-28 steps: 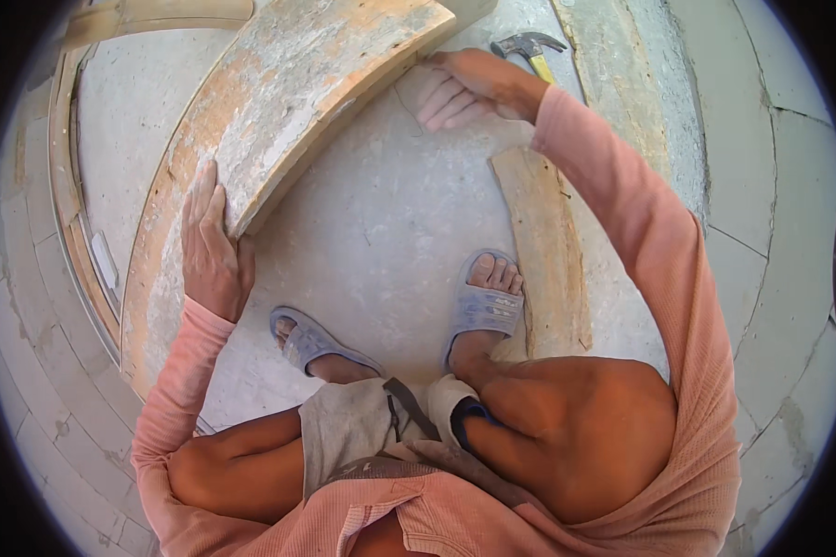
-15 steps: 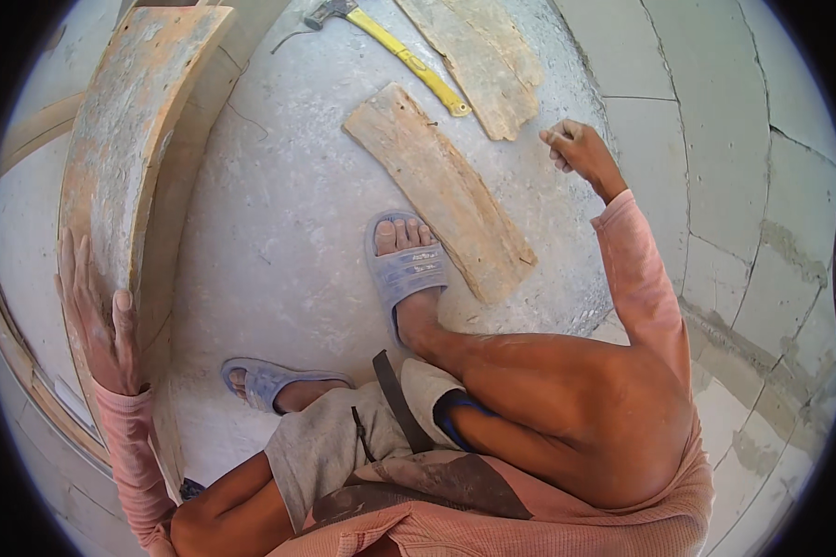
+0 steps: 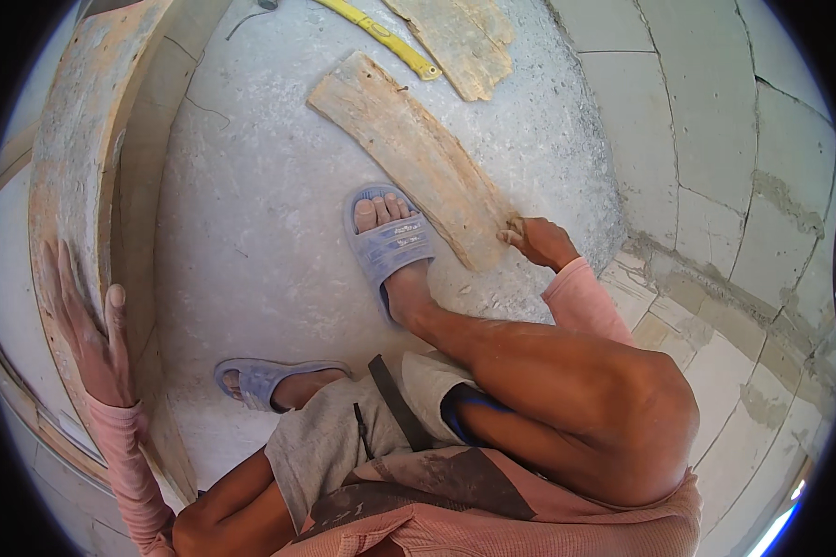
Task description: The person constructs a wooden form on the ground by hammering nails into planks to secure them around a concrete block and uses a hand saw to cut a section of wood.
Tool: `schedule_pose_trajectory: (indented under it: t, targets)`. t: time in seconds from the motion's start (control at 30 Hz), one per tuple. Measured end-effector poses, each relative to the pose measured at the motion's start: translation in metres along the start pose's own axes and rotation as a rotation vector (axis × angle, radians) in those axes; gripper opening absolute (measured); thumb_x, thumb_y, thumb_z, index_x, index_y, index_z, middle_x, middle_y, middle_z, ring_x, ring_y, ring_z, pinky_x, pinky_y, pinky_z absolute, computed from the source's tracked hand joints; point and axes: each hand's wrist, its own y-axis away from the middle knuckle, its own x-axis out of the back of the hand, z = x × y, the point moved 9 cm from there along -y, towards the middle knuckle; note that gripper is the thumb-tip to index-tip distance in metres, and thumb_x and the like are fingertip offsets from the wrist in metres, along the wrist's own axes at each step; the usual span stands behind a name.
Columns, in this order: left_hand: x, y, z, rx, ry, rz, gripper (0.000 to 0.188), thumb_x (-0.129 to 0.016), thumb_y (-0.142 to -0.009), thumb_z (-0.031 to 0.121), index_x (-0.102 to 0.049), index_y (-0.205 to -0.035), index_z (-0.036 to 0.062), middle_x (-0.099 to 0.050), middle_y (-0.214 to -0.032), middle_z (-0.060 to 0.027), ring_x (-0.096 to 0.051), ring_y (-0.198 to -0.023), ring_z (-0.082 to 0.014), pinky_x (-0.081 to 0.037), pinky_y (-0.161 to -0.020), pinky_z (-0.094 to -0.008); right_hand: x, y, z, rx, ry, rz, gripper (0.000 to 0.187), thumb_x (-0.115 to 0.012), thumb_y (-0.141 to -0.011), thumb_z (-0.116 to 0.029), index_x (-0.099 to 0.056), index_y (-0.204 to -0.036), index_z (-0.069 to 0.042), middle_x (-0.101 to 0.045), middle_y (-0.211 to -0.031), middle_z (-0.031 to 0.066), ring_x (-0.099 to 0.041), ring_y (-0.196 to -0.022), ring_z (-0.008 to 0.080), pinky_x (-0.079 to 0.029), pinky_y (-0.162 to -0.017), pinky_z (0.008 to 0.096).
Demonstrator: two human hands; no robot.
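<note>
My left hand (image 3: 88, 325) rests with fingers stretched out against the long, dusty wooden board (image 3: 74, 139) that stands along the left side. My right hand (image 3: 539, 243) is closed, its fingertips at the near right end of a short wooden board (image 3: 418, 158) lying on the floor. Whatever those fingers may pinch is too small to make out. A nail (image 3: 402, 88) sticks up from the short board's far end. Beyond it lies a hammer with a yellow handle (image 3: 381, 35), its head partly cut off by the picture's top edge.
Another rough wooden piece (image 3: 464, 46) lies beside the hammer handle. My sandalled foot (image 3: 390, 241) stands close to the short board's edge on the dusty grey floor (image 3: 251, 204). A grey block wall (image 3: 697, 121) bounds the right side. A bent wire (image 3: 241, 23) lies near the hammer head.
My right hand has come down and nearer, from beside the far wooden piece to the short board's near end. The view has shifted slightly; my left hand stays on the long board.
</note>
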Motion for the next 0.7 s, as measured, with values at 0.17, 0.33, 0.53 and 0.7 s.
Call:
schedule_pose_trajectory:
  t: [0.17, 0.33, 0.53, 0.7]
  targets:
    - [0.011, 0.009, 0.087, -0.406, 0.186, 0.065, 0.067, -0.063, -0.102, 0.027, -0.034, -0.158, 0.0021, -0.028, -0.165, -0.0244, -0.025, -0.154, -0.0447, -0.022, -0.125, -0.0536, 0.043, 0.019, -0.021, 0.088, -0.116, -0.045, 0.046, -0.046, -0.106, -0.046, -0.069, -0.113, -0.007, -0.072, -0.113, 0.0177, -0.066, -0.106, 0.0424, -0.052, -0.094, 0.0491]
    - [-0.014, 0.0, 0.165, -0.519, 0.402, -0.184, 0.064, -0.07, -0.093, 0.027, -0.047, -0.149, 0.005, -0.037, -0.16, -0.0237, -0.035, -0.149, -0.0446, -0.034, -0.12, -0.0564, 0.109, 0.012, -0.033, 0.233, 0.056, 0.192, 0.042, -0.048, -0.106, -0.044, -0.068, -0.107, -0.007, -0.072, -0.105, 0.0176, -0.066, -0.104, 0.0404, -0.052, -0.091, 0.0477]
    - [-0.032, 0.005, 0.195, -0.75, 0.255, -0.277, 0.063, -0.074, -0.088, 0.032, -0.055, -0.143, 0.008, -0.044, -0.155, -0.0203, -0.041, -0.147, -0.0367, -0.035, -0.121, -0.0534, 0.213, -0.067, -0.149, 0.454, 0.19, 0.341, 0.036, -0.057, -0.101, -0.039, -0.067, -0.117, -0.008, -0.069, -0.113, 0.017, -0.066, -0.108, 0.0369, -0.054, -0.089, 0.0504]
    - [-0.059, 0.012, 0.212, -0.855, 0.173, -0.189, 0.054, -0.072, -0.089, 0.035, -0.061, -0.134, 0.0069, -0.054, -0.147, -0.0181, -0.048, -0.141, -0.0345, -0.039, -0.118, -0.0509, 0.237, -0.129, -0.231, 0.504, 0.381, 0.563, 0.042, -0.058, -0.1, -0.038, -0.062, -0.126, -0.005, -0.068, -0.115, 0.0204, -0.067, -0.109, 0.0407, -0.055, -0.09, 0.0528]
